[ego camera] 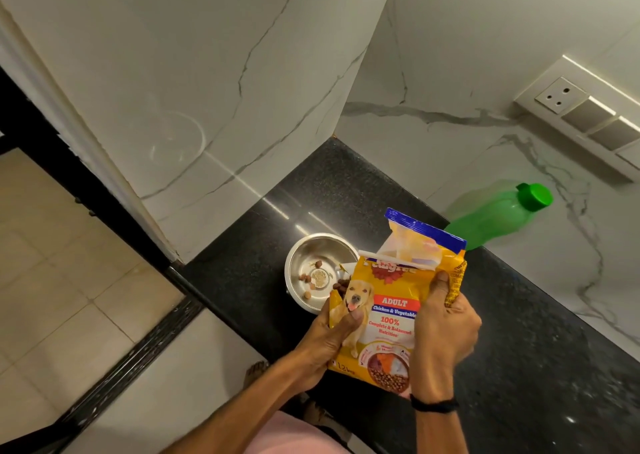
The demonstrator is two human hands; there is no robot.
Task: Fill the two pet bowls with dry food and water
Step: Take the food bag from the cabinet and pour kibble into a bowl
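A steel pet bowl [313, 263] sits on the black granite counter [519, 332] and holds a few brown kibble pieces. I hold a yellow dry dog food bag [389, 311] just right of the bowl, partly over its rim. My left hand [332, 332] grips the bag's lower left edge. My right hand [445, 329] grips its right side. The bag's blue top is open, and kibble shows at its left edge by the bowl. A green water bottle [495, 214] with a green cap stands behind the bag by the wall. No second bowl is in view.
White marble walls [242, 72] close in the counter's back and left corner. A socket and switch panel [581, 114] is on the right wall. The counter's left edge drops to a tiled floor [69, 263] with a dark door track.
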